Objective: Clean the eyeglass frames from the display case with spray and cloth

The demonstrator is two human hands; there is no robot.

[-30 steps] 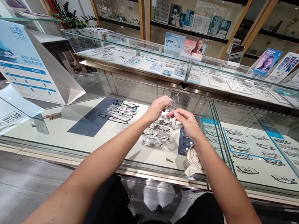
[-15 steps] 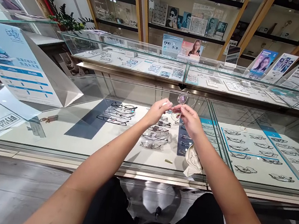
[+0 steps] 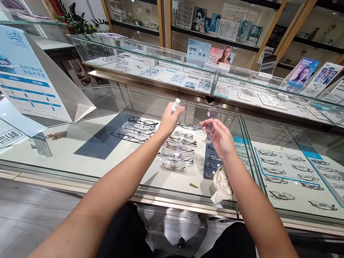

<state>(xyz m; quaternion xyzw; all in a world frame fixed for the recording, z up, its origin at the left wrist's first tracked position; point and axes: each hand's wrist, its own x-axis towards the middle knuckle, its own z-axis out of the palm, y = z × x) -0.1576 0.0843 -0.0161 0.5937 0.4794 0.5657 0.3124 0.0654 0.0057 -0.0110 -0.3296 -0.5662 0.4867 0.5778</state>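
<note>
A small white bottle (image 3: 176, 103) stands up out of my left hand (image 3: 169, 118), which is wrapped round it above the glass counter. To its right, my right hand (image 3: 218, 136) pinches a pair of thin-rimmed eyeglasses (image 3: 214, 111), one lens raised above the fingers and the other partly behind them. The lenses give a purplish reflection. Below my right wrist a crumpled cream cloth (image 3: 222, 186) lies on the counter's glass top. Rows of eyeglass frames (image 3: 176, 155) show through the glass under my hands.
The glass display counter (image 3: 58, 164) spans my front, its near edge just before my knees. At left stands a large folded sign (image 3: 19, 73). A small gold-coloured strip (image 3: 194, 185) lies left of the cloth. A second display case (image 3: 156, 60) runs behind.
My left hand has moved left, away from the right hand and the eyeglasses, and the white bottle in it now shows upright. My right hand with the eyeglasses has barely shifted.
</note>
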